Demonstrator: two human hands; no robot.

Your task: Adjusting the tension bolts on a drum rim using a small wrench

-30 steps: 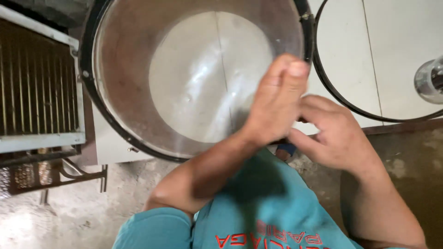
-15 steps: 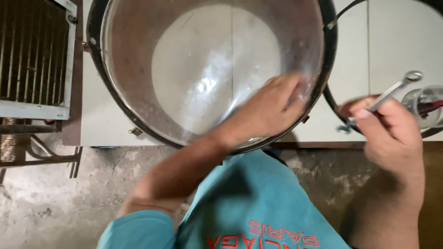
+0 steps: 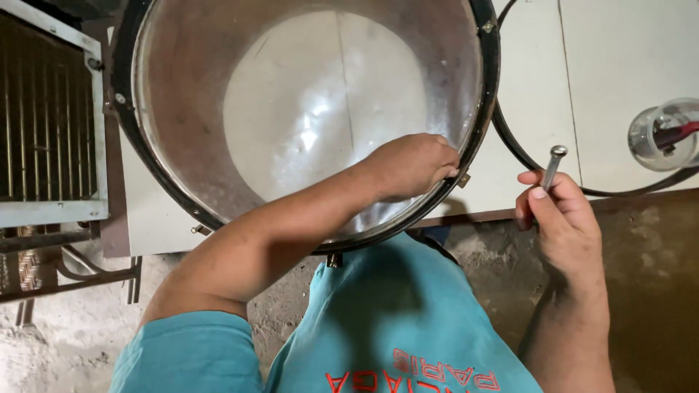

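Head view looks straight down on a large round metal drum (image 3: 218,109) filling the upper middle of the frame, its shiny inside ringed by a black rim. The left hand (image 3: 411,164) curls closed over the drum's lower right rim, forearm stretched across the opening. At the right of the frame, the right hand (image 3: 557,215) pinches a slim metal tool (image 3: 552,166) upright, apart from the drum. A black hoop (image 3: 524,156) lies on the white tabletop (image 3: 619,65) just beside the drum. A clear glass piece (image 3: 666,135) sits at the right edge. A metal grille (image 3: 44,116) occupies the upper left.
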